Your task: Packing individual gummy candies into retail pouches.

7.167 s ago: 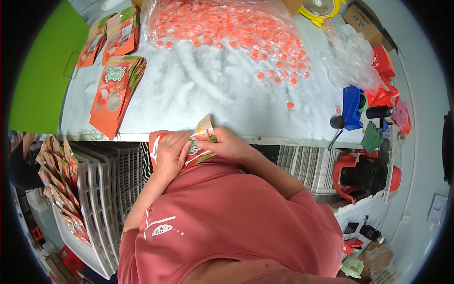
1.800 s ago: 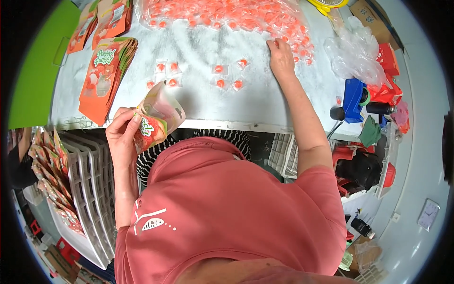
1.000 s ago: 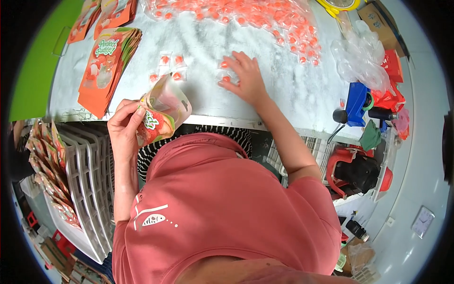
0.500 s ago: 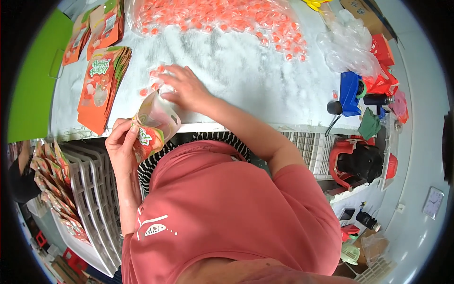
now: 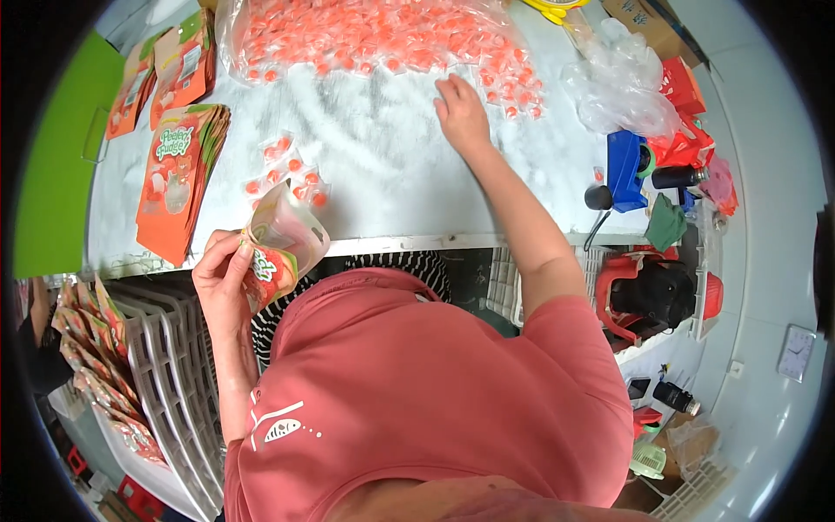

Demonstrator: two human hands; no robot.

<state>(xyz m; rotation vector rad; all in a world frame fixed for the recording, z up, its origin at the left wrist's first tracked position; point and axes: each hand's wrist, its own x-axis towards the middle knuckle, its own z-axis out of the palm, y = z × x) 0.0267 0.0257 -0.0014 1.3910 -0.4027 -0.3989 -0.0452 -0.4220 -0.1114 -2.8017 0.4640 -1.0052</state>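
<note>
My left hand (image 5: 222, 270) is closed on the side of an open candy pouch (image 5: 287, 228), printed in red and green, with its mouth tilted up at the table's front edge. Just beyond the pouch lies a small group of clear-wrapped candies (image 5: 294, 165) with orange-red centres. My right hand (image 5: 464, 120) is stretched out over the table, palm down and fingers extended. Its fingertips come close to the near edge of a large heap of the same wrapped candies (image 5: 383, 30). I see nothing held in it.
A stack of flat pouches (image 5: 178, 183) lies at the left, with more pouch stacks behind. Crumpled clear plastic bags (image 5: 617, 78) and a blue tape dispenser (image 5: 628, 170) are at the right. Grey plastic trays (image 5: 161, 365) and filled pouches stand at lower left.
My right hand has moved from the small candy group beside the pouch, right and away, to the large heap. More candies of the small group now show. The left hand still holds the pouch.
</note>
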